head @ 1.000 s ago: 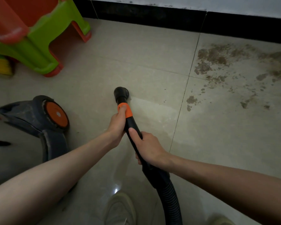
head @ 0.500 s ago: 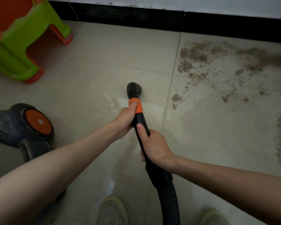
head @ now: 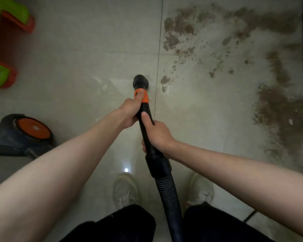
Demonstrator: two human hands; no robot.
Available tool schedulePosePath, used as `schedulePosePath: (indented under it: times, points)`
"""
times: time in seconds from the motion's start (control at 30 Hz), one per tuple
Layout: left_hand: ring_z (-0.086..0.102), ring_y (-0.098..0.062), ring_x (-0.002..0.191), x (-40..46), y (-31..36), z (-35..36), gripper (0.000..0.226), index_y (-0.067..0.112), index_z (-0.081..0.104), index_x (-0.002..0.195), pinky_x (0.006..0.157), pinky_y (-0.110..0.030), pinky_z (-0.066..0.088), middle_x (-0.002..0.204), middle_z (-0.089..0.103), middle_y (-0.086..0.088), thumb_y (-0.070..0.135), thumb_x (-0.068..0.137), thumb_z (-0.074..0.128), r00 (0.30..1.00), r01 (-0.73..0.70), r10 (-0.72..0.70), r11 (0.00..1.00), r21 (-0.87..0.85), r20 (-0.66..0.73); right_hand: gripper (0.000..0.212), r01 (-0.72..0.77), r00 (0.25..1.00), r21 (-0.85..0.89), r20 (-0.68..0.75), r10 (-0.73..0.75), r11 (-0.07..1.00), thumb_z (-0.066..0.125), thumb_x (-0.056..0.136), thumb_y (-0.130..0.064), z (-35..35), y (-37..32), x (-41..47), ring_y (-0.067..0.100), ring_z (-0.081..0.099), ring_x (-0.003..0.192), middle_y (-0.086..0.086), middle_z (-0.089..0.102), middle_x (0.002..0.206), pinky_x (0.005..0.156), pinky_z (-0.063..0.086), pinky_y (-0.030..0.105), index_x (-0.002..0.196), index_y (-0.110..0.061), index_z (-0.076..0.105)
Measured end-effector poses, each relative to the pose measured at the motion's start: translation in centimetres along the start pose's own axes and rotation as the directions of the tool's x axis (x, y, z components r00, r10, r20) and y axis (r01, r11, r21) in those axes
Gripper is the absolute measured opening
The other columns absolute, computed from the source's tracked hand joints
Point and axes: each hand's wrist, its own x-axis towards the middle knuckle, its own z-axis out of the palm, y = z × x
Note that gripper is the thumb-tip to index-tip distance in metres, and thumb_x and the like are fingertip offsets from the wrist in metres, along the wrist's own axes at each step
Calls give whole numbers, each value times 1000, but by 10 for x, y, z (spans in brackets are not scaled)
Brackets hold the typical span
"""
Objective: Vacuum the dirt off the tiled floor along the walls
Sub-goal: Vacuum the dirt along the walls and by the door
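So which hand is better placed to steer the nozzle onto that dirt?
Left hand: it grips the wand nearest the nozzle, at the orange collar. The right hand holds farther back; the dirt lies just right.

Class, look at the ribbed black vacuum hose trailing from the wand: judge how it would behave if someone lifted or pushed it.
The ribbed black vacuum hose probably flexes rather than staying stiff: its corrugated wall curves down between the white shoes. Pushed endways it would likely buckle, not slide. It looks fairly light, since both hands grip only the rigid black wand above it.
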Motion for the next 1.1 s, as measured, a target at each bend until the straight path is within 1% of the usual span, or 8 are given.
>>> schedulePosePath:
  times: [0.07, 0.13, 0.27, 0.47, 0.6, 0.77, 0.9, 1.1]
  points:
    - [54, -19, 72, -22, 2, 0, 60, -8, 42, 129, 68, -31, 48, 89, 53, -10, 42, 97, 46, 998, 60, -60, 998, -3, 0, 52, -55, 997, 21, 59, 54, 998, 41, 98, -57, -5, -4, -25, 22, 55, 41, 12, 57, 59, 42, 45, 25, 81, -9, 48]
    - [56, -19, 73, -44, 7, 0, 61, -8, 41, 129, 67, -30, 49, 87, 54, -9, 43, 97, 46, 997, 79, -78, 997, -10, 13, 50, -72, 994, 28, 80, 70, 997, 41, 98, -56, -8, -11, -48, 21, 54, 41, 12, 56, 59, 42, 45, 23, 81, -10, 46]
    - [59, -20, 79, -93, 41, 4, 50, -2, 51, 107, 64, -27, 50, 85, 57, -7, 46, 95, 48, 999, -6, 6, 1000, -10, 39, 47, -40, 998, 69, 49, 37, 997, 41, 99, -54, -15, -44, -98, 22, 55, 43, 12, 56, 59, 46, 48, 26, 81, -11, 45]
    - [61, -18, 77, -162, 110, 7, 40, 8, 51, 85, 79, -32, 53, 85, 59, -6, 47, 94, 51, 995, -95, 96, 995, -34, 28, 44, 7, 999, 189, 40, -14, 982, 40, 100, -53, -21, -113, -162, 18, 55, 41, 15, 56, 65, 43, 47, 23, 86, -12, 46]
    - [61, -14, 72, -197, 160, 6, 39, 9, 53, 82, 70, -25, 53, 80, 58, -2, 46, 93, 52, 979, -178, 177, 984, 3, 102, 47, 64, 998, 251, -8, -64, 966, 40, 100, -54, -24, -157, -186, 19, 58, 43, 12, 58, 61, 45, 49, 23, 88, -10, 49]
    - [62, -12, 74, -220, 207, 9, 38, 10, 55, 80, 72, -23, 54, 81, 61, -1, 46, 92, 55, 959, -244, 225, 965, 99, 170, 54, 105, 994, 339, -73, -86, 935, 39, 98, -58, -28, -195, -196, 19, 60, 48, 7, 61, 57, 52, 53, 26, 96, -6, 54]
    - [65, -15, 89, -216, 235, 14, 34, 11, 59, 87, 82, -23, 54, 94, 66, -4, 44, 93, 55, 944, -277, 234, 945, 172, 234, 56, 124, 991, 422, -104, -87, 898, 36, 97, -60, -34, -219, -184, 18, 62, 50, 5, 61, 57, 54, 53, 27, 100, -8, 57]
    - [62, -18, 94, -165, 265, 29, 30, 11, 61, 93, 90, -30, 50, 93, 65, -4, 39, 95, 51, 953, -278, 223, 914, 296, 206, 52, 163, 984, 502, -147, -101, 850, 34, 99, -58, -42, -249, -123, 19, 61, 51, 7, 60, 59, 51, 48, 27, 95, -12, 56]
